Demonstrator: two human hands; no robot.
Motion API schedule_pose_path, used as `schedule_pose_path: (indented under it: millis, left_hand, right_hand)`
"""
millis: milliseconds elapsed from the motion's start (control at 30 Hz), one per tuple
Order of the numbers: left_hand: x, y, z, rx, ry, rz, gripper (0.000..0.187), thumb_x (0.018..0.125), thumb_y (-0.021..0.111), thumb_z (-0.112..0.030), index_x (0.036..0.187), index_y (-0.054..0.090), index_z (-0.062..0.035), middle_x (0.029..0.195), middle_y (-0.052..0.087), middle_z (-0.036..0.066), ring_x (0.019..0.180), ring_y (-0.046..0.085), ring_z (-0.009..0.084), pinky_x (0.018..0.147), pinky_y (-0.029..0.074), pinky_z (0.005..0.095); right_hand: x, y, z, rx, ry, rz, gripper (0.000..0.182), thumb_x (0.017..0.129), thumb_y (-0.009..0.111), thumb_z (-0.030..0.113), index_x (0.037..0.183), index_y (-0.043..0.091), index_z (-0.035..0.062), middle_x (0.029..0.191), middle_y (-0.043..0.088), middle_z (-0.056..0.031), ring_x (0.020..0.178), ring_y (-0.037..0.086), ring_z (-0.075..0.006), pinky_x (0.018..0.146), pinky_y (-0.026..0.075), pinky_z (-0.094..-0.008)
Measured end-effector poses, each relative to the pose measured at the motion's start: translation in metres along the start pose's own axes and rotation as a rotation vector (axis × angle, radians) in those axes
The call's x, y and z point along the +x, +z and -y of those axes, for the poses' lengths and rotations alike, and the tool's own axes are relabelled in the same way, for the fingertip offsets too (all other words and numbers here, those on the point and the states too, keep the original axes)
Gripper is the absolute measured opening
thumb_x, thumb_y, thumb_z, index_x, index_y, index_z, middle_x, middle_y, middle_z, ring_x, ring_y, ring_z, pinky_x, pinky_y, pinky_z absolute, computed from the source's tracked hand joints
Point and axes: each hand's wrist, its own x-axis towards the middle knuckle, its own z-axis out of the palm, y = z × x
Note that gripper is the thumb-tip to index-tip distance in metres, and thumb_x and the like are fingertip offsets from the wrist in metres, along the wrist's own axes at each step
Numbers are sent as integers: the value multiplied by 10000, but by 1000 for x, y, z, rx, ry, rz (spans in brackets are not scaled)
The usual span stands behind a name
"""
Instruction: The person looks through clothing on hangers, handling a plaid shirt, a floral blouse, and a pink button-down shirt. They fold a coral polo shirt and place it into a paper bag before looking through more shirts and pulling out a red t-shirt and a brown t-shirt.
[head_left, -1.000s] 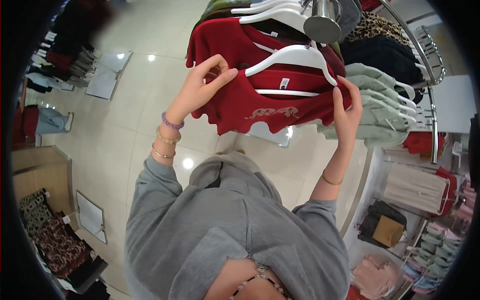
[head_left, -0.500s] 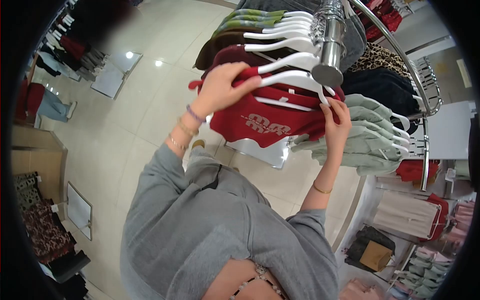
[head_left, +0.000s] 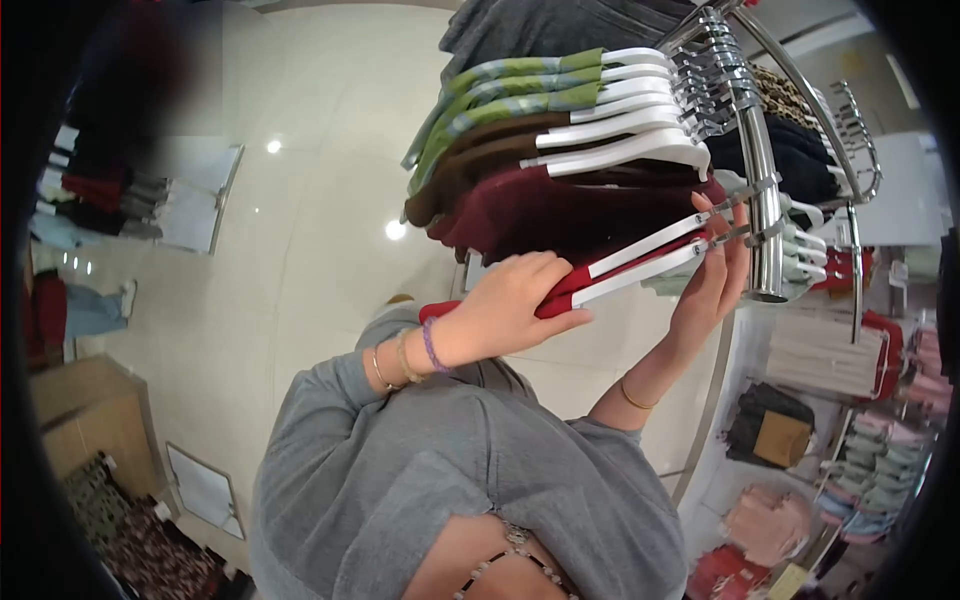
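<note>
Two white hangers (head_left: 640, 277) carrying red tops (head_left: 572, 283) hang near the free end of the chrome rail (head_left: 766, 215). My left hand (head_left: 510, 305) is closed around the shoulders of the red tops, thumb below and fingers above. At the other end, the fingers of my right hand (head_left: 712, 270) close about the hanger necks, just under the metal hooks. Both hooks still loop over the rail. The tops' fronts are mostly hidden by my left hand and the hangers. Just behind, a maroon garment (head_left: 520, 205) hangs on white hangers, beside a brown garment (head_left: 480, 160).
Farther along the rail hang green patterned garments (head_left: 520, 85) and dark grey clothing (head_left: 560, 25). A curved chrome rack (head_left: 858, 180) stands at the right. Folded clothes (head_left: 870, 460) fill shelves at lower right. Glossy tiled floor (head_left: 320, 160) lies to the left.
The red tops have swung edge-on, so their printed front no longer shows. My left hand has moved lower, and my view has shifted, bringing more of the rail and hooks into sight.
</note>
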Motion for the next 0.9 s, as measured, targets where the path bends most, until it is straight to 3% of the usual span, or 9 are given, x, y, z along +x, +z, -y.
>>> schedule_pose_path:
  millis: [67, 133, 233, 333, 367, 500, 667, 800, 900]
  left_hand:
    - [29, -37, 23, 56, 198, 55, 353, 797, 718, -310, 1012, 587, -63, 970, 577, 114, 916, 549, 306, 820, 431, 411]
    - [59, -64, 52, 247, 237, -197, 371, 805, 712, -267, 1096, 603, -64, 1086, 553, 114, 1025, 496, 309, 918, 386, 405]
    - [84, -72, 88, 258, 154, -109, 390, 844, 670, -262, 1171, 590, -64, 1071, 527, 137, 1006, 483, 318, 900, 395, 401]
    - [84, -67, 82, 224, 260, -27, 363, 833, 669, -209, 1166, 597, -86, 983, 528, 103, 941, 492, 289, 850, 387, 406]
    - [78, -61, 77, 223, 272, -15, 353, 830, 668, -194, 1161, 602, -91, 968, 530, 89, 931, 493, 274, 854, 374, 403]
    - [56, -41, 63, 178, 288, -36, 367, 828, 656, -142, 1180, 592, -60, 944, 524, 74, 936, 498, 247, 901, 341, 422]
    - [53, -36, 52, 85, 278, 48, 312, 855, 622, -161, 1121, 577, -3, 979, 503, 103, 1024, 490, 276, 1078, 252, 530]
    - [99, -50, 89, -74, 276, -7, 244, 854, 649, -158, 1069, 593, -57, 1037, 525, 128, 969, 457, 332, 878, 369, 435]
    - [127, -56, 103, 10, 238, -101, 485, 785, 728, -203, 1215, 546, -70, 1081, 526, 129, 988, 448, 337, 880, 385, 418]
  right_hand:
    - [-2, 13, -1, -47, 27, -73, 464, 983, 348, 157, 1386, 369, -73, 1287, 535, -250, 1206, 517, -268, 1080, 327, -388]
    - [-5, 24, -8, -34, 32, -137, 480, 987, 335, 189, 1385, 356, -78, 1298, 522, -262, 1218, 504, -279, 1078, 324, -396]
    - [-12, 37, -13, 3, -8, -215, 516, 999, 324, 284, 1340, 390, -98, 1286, 544, -214, 1208, 494, -266, 1074, 308, -383]
    - [-17, 53, -6, -154, -8, -290, 482, 997, 366, 255, 1335, 407, -86, 1283, 548, -203, 1209, 495, -260, 1069, 315, -382]
    - [-17, 61, 2, -275, -27, -319, 437, 966, 480, 169, 1324, 422, -74, 1274, 554, -188, 1201, 493, -243, 1053, 331, -371]
    - [-17, 76, 13, -323, 90, -435, 474, 885, 613, 50, 1311, 433, -54, 1259, 562, -162, 1203, 475, -203, 1018, 352, -340]
    - [-19, 72, 17, -240, 100, -423, 456, 901, 582, 65, 1316, 430, -45, 1257, 566, -157, 1204, 480, -201, 1037, 342, -340]
    - [-16, 73, 11, -225, 92, -444, 430, 890, 589, 45, 1287, 457, -52, 1254, 565, -165, 1187, 501, -205, 1029, 356, -339]
    - [-14, 73, 8, -256, 76, -445, 414, 884, 600, 37, 1264, 470, -61, 1241, 571, -167, 1181, 507, -205, 1013, 371, -335]
